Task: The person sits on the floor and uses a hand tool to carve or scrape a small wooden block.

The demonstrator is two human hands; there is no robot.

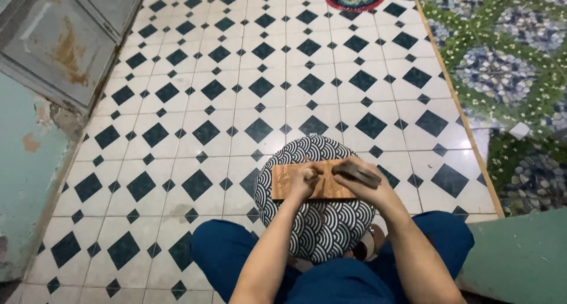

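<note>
Flat rectangular wooden board point(307, 183) on round wave-patterned cushion point(319, 221); left hand point(304, 180) fisted on small tool, kind unclear; right hand point(354, 177) clamped on dark mallet point(357, 171).

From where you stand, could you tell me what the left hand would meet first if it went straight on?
Probably the dark tool held in the right hand: the left hand points across the wooden board towards it, though depth is unclear.

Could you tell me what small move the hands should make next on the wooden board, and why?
Probably bring the dark tool in the right hand down toward the left hand. That hand rests on the wooden board, which lies flat on the patterned cushion, and the tool sits just beside it.
</note>
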